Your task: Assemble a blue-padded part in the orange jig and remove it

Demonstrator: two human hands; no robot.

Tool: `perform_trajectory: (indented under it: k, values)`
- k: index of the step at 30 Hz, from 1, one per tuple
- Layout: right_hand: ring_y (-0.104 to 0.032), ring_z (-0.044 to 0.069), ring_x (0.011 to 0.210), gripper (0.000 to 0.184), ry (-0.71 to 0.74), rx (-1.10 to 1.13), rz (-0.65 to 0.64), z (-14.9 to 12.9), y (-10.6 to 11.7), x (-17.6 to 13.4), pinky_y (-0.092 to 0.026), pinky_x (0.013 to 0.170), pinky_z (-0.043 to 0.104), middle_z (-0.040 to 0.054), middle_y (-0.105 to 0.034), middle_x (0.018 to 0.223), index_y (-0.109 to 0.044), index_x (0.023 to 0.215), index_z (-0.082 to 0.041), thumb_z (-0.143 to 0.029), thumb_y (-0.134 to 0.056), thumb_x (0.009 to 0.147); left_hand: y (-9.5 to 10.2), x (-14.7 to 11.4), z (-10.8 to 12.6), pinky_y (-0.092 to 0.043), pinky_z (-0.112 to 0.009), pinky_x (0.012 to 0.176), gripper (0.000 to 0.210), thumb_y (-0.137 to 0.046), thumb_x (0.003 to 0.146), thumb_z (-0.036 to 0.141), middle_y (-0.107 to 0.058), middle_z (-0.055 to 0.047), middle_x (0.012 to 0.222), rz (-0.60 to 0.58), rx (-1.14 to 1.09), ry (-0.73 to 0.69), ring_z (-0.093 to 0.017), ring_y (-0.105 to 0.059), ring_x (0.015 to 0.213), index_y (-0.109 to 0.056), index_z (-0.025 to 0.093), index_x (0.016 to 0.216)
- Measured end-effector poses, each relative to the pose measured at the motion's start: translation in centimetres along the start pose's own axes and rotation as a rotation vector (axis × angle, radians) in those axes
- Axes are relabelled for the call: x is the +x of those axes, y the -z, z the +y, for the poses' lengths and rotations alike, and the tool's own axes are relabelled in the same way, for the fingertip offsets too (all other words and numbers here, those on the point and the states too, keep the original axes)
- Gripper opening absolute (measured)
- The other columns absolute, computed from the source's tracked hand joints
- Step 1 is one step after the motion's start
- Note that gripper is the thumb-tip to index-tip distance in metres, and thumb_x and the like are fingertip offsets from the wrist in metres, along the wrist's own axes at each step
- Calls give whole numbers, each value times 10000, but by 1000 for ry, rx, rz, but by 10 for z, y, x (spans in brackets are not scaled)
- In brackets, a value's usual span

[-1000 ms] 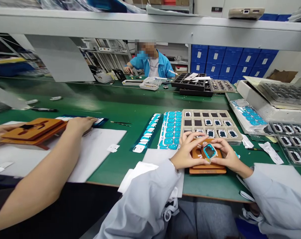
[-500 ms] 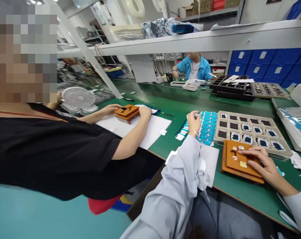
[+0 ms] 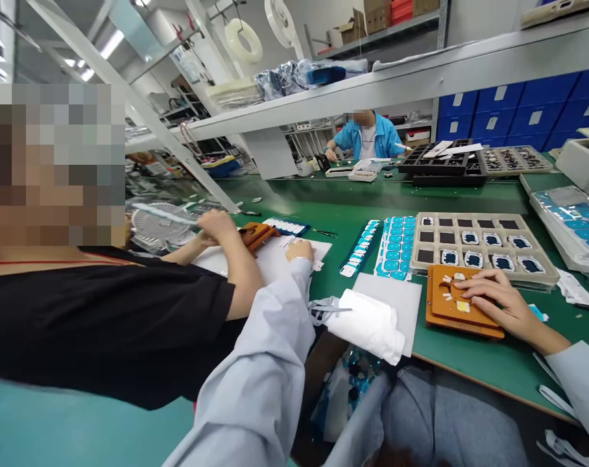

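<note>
My left hand [image 3: 300,250] reaches far left, onto the white sheet [image 3: 318,250] in front of the co-worker. Its fingers are curled down beside a small white piece, and what they pinch is too small to make out. With fingers spread flat, my right hand [image 3: 506,299] rests on an orange fixture block [image 3: 440,305] that bears small white strips and a yellow square. Behind the block lies a beige tray [image 3: 484,275] holding several dark, white-rimmed parts. To its left are a sheet of blue stickers [image 3: 396,246] and a strip of white labels [image 3: 360,250].
A co-worker in black [image 3: 109,305] sits close on my left, hands by another orange block [image 3: 258,235]. A white wrapped bundle [image 3: 367,324] lies at the table edge. Tweezers [image 3: 325,232] and black trays [image 3: 443,170] are farther back. Another person in blue [image 3: 386,133] sits opposite.
My left hand has moved left from the blue sticker sheet to the co-worker's white sheet. The co-worker's hand has lifted and shifted left. My right hand stays on the orange block.
</note>
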State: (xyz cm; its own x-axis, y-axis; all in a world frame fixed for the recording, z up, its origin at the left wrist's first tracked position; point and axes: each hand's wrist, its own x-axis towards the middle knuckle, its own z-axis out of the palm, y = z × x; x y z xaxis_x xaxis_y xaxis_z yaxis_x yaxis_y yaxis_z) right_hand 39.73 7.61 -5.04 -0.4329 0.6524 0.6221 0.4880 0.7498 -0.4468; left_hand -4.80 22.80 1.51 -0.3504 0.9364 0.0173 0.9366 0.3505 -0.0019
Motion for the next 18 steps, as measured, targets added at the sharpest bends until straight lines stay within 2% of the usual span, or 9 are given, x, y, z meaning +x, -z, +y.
perform_trajectory:
  k: [2, 4, 6, 9, 11, 15, 18]
  values:
    - [-522, 266, 1046, 181, 0, 7, 8, -2, 0, 1, -452, 893, 466, -8, -706, 1170, -670, 1068, -312, -316, -496, 1018, -3, -4, 4, -463, -513, 1024, 321, -606, 943, 340, -579, -110, 1257, -12, 55, -14, -270, -534, 1211, -594, 131, 1186]
    - [-528, 265, 1043, 179, -3, 7, 19, -3, -1, 1, -458, 894, 463, -2, -710, 1160, -677, 1060, -308, -314, -505, 1012, -3, -11, 20, -424, -550, 1032, 324, -598, 939, 329, -569, -140, 1278, -28, 76, -107, -310, -496, 1248, -598, 127, 1192]
    - [-535, 267, 1045, 183, -11, 5, 24, -3, -1, 1, -459, 901, 467, 5, -711, 1157, -685, 1056, -307, -318, -509, 1009, -2, -22, 42, -408, -513, 1038, 330, -588, 935, 353, -562, -136, 1320, -65, 56, -319, -319, -470, 1272, -614, 168, 1208]
    - [-541, 270, 1052, 191, -21, 7, 24, -2, -2, 0, -460, 908, 474, 11, -709, 1164, -689, 1058, -304, -314, -504, 1011, -7, -43, 78, -400, -397, 1054, 332, -648, 882, 464, -545, -15, 1390, -174, -10, -709, -269, -430, 1311, -650, 324, 1183]
    - [-548, 267, 1048, 193, 3, 8, 44, -2, -3, -1, -463, 906, 472, 17, -711, 1159, -691, 1052, -295, -283, -503, 1009, -15, -54, 98, -388, -390, 1072, 354, -697, 835, 500, -516, 32, 1419, -228, -44, -853, -257, -394, 1338, -656, 358, 1158]
    - [-589, 251, 978, 175, 74, -19, 130, -5, -1, -1, -484, 855, 446, 42, -728, 1074, -695, 1023, -263, -199, -539, 976, -32, -53, 120, -414, -481, 1058, 425, -774, 763, 476, -424, -24, 1468, -266, -87, -862, -318, -366, 1354, -654, 292, 1126]
    - [-623, 239, 902, 136, 98, -56, 179, -8, 2, 0, -491, 807, 436, 47, -733, 1012, -697, 972, -255, -189, -581, 947, -41, -41, 125, -453, -486, 1029, 428, -805, 720, 473, -414, -51, 1427, -275, -118, -822, -327, -414, 1312, -665, 277, 1074]
